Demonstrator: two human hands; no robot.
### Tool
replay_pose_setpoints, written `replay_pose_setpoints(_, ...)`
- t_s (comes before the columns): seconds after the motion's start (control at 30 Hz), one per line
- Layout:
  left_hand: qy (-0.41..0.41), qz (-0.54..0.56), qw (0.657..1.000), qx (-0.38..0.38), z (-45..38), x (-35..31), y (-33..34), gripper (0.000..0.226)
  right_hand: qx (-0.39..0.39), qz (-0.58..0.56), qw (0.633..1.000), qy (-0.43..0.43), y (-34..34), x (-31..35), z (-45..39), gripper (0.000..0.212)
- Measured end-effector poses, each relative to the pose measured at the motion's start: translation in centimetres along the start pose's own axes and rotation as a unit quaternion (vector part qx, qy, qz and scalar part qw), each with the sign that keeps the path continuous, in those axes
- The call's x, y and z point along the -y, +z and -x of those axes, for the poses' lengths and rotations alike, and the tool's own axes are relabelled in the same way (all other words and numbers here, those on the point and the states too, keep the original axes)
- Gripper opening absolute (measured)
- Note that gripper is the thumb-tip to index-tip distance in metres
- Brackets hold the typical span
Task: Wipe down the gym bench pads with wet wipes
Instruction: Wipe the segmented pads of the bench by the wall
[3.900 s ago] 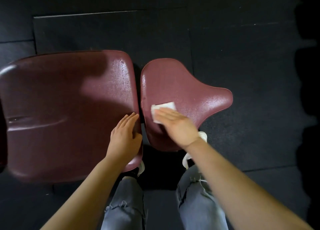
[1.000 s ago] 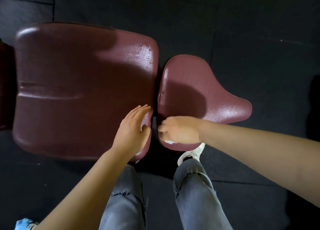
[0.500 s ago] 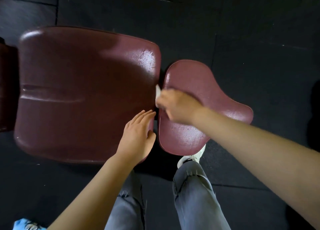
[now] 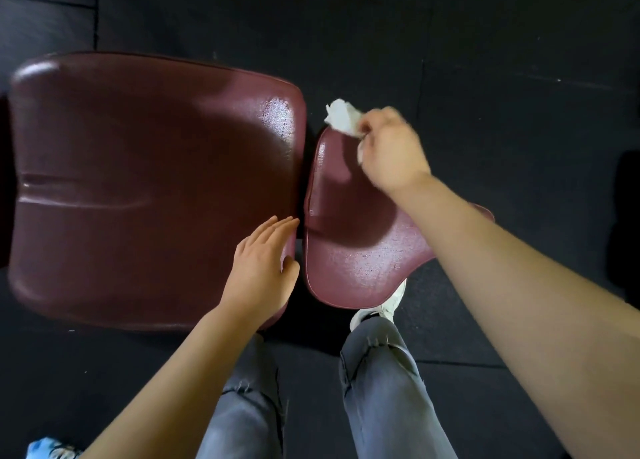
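Two maroon bench pads lie side by side below me. The large back pad (image 4: 145, 181) fills the left; the smaller seat pad (image 4: 360, 251) sits to its right across a narrow gap. My right hand (image 4: 391, 154) grips a crumpled white wet wipe (image 4: 341, 116) at the far end of the seat pad, the wipe sticking out past the pad's edge. With straight fingers, my left hand (image 4: 263, 271) rests flat on the near right corner of the back pad. Both pads shine wet in patches.
Black rubber floor tiles (image 4: 485, 60) surround the bench. My legs in grey jeans (image 4: 384, 389) and a white shoe (image 4: 377, 309) stand just under the seat pad's near edge. Something light blue (image 4: 45, 448) shows at the bottom left corner.
My right hand has slid the wipe along the seat pad's left edge, from the near end to the far end. The left hand has stayed on the back pad's corner.
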State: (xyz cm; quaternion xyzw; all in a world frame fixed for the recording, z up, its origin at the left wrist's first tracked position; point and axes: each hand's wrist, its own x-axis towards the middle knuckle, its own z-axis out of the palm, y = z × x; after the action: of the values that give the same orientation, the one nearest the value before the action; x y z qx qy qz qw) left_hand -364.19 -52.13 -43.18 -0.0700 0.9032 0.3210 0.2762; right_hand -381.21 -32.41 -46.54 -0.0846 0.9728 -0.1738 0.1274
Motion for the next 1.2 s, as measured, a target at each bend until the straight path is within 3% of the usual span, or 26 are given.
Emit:
replay_pose_setpoints(0.07,-0.002,0.004,1.000,-0.001,-0.1,0.0,0.0,0.067,0.042,-0.004,0.991,-0.124,1.3,0.9,4.8,0.027)
replay_pose_setpoints(0.13,0.001,0.002,1.000,0.002,-0.3,0.3,-0.2,0.064,0.159,-0.003,0.961,-0.225,2.0,1.0,10.8,0.021)
replay_pose_setpoints(0.2,0.004,0.000,1.000,0.003,-0.4,0.7,-0.5,0.058,0.301,0.007,0.895,-0.329,1.4,0.5,15.3,0.007)
replay_pose_setpoints(0.27,0.009,-0.002,1.000,-0.003,-0.5,0.8,-0.7,0.057,0.339,0.019,0.837,-0.430,1.0,-0.7,15.8,0.009)
replay_pose_setpoints(0.33,0.012,-0.014,1.000,-0.003,-0.6,0.5,-0.6,0.057,0.322,0.001,0.846,-0.425,0.6,-1.3,12.2,0.009)
replay_pose_setpoints(0.4,0.015,-0.028,0.999,0.003,-0.6,0.2,-0.4,0.058,0.200,-0.001,0.901,-0.385,0.4,-1.4,6.8,0.014)
replay_pose_setpoints(0.5,0.015,-0.037,0.999,0.002,-0.5,-0.1,-0.1,0.060,0.046,0.006,0.985,-0.168,-1.2,-2.6,-0.4,0.024)
replay_pose_setpoints(0.57,0.013,-0.038,0.999,-0.004,-0.6,-0.4,0.0,0.060,0.023,0.001,0.999,-0.044,-1.5,-2.7,-1.9,0.024)
replay_pose_setpoints(0.6,0.012,-0.036,0.999,-0.006,-0.7,-0.6,0.0,0.060,0.014,-0.007,0.999,-0.031,-1.3,-2.3,-1.5,0.023)
replay_pose_setpoints(0.67,0.011,-0.036,0.999,-0.004,-0.9,-1.0,0.0,0.060,0.017,-0.025,0.996,-0.084,-0.3,-1.8,1.9,0.021)
replay_pose_setpoints(0.77,0.026,-0.043,0.999,0.006,-1.2,-1.5,0.0,0.061,0.140,-0.056,0.951,-0.270,0.8,-2.4,11.3,0.013)
replay_pose_setpoints(0.8,0.032,-0.045,0.998,0.009,-1.3,-1.7,-0.1,0.061,0.217,-0.039,0.916,-0.337,0.6,-2.8,14.1,0.006)
replay_pose_setpoints(0.87,0.037,-0.045,0.998,0.007,-1.7,-1.8,-0.1,0.059,0.329,0.028,0.840,-0.431,-0.1,-3.7,16.8,0.015)
replay_pose_setpoints(0.93,0.039,-0.045,0.998,0.002,-2.2,-2.1,0.2,0.061,0.319,0.043,0.818,-0.477,-0.7,-4.5,14.7,0.010)
replay_pose_setpoints(0.97,0.041,-0.046,0.998,0.000,-2.4,-2.2,0.3,0.062,0.277,0.041,0.832,-0.480,-0.9,-4.6,12.5,0.014)
replay_pose_setpoints(1.03,0.043,-0.048,0.998,0.003,-2.8,-2.5,0.6,0.063,0.168,0.012,0.898,-0.407,-1.7,-4.7,6.8,0.025)
replay_pose_setpoints(1.13,0.035,-0.046,0.998,0.007,-3.0,-2.8,1.0,0.065,0.066,0.048,0.974,-0.210,-3.0,-5.9,-0.5,0.020)
replay_pose_setpoints(1.2,0.025,-0.051,0.998,0.009,-2.8,-3.0,1.2,0.065,0.040,0.041,0.995,-0.082,-2.6,-6.1,-0.7,0.021)
